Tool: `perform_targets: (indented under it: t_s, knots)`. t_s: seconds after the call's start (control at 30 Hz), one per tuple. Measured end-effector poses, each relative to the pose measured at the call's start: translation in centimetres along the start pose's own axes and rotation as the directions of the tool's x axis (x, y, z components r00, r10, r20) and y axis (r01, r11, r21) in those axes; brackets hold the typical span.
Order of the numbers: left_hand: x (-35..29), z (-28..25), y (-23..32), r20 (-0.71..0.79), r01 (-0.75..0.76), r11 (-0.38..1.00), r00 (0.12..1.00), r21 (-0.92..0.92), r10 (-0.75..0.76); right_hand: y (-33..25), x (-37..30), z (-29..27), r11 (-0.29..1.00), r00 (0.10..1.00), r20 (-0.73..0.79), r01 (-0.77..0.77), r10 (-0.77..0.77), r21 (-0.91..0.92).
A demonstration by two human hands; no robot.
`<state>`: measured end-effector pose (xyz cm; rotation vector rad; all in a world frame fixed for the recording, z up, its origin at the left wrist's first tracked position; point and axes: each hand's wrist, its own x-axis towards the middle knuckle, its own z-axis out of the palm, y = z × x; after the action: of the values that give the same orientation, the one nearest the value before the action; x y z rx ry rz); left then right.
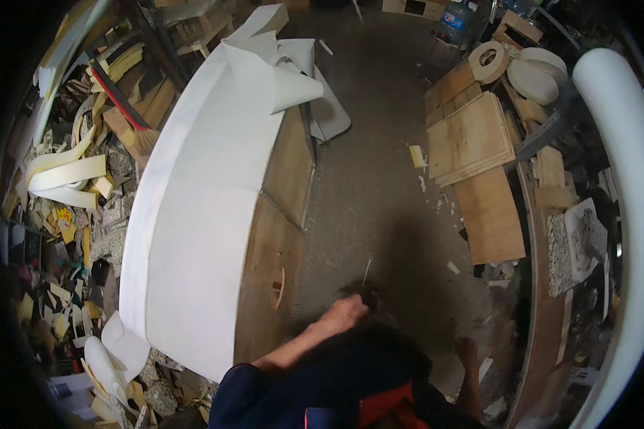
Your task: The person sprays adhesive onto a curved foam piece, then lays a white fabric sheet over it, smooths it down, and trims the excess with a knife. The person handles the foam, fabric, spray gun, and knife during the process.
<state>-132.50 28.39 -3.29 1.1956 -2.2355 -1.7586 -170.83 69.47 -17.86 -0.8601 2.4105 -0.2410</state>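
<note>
dark clothing [322, 386], marked with red, is seen nearest the camera, with the left hand [348, 314] held out beyond it above the floor [379, 186]. its grip looks narrow, with the fingers curled, but whether anything is held in it cannot be made out; a thin pale strip [367, 273] is seen just past it. the right hand [466, 349] is lost in shadow and blur, so its grip cannot be read. a long white-covered frame [215, 200] with a plywood side [265, 286] is placed to the left of the left hand and apart from it, its length running away from the body. it is judged to be heavy and stiff, while the white cover [186, 286] is likely to be smooth, soft and easily creased or scuffed. it would best be taken low at both ends, or perhaps by the cut-out [277, 288] in the plywood; the loose white flap [293, 86] at the far end is probably too limp to be lifted by. among containers, a blue-tinted jug [455, 21] is seen at the far right, its contents not discernible, and speckled matter appears to be held in a white tray [578, 214] on the right
</note>
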Motion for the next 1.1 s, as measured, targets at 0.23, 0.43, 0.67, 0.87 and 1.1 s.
perform_targets:
  t_s: [0.23,0.43,0.67,0.87,1.1]
  knots:
    - [9.9,-6.9,3.0,-0.398,0.205,0.979,0.897,-0.01,-0.192,-14.9,23.0,-14.9,0.92,0.92,-0.087,0.371,-0.383,-0.122]
    - [23.9,-12.7,1.4,-0.47,0.435,0.899,0.807,0.06,-0.359,-26.5,39.2,-21.2,0.97,0.973,0.148,0.146,-0.177,0.195]
    - [40.2,-21.6,3.4,-0.54,0.186,0.978,0.835,0.097,-0.105,-32.7,53.7,-27.7,0.971,0.949,0.209,0.241,-0.234,-0.004]
    - [51.6,-30.0,7.7,-0.555,0.153,0.972,0.832,0.176,-0.031,-34.1,68.1,-30.2,0.924,0.897,0.236,0.383,-0.373,0.003]
    - [61.5,-35.5,16.2,-0.761,0.208,0.964,0.595,-0.166,-0.259,-49.1,92.9,-34.9,0.927,0.866,0.34,0.371,-0.368,0.058]
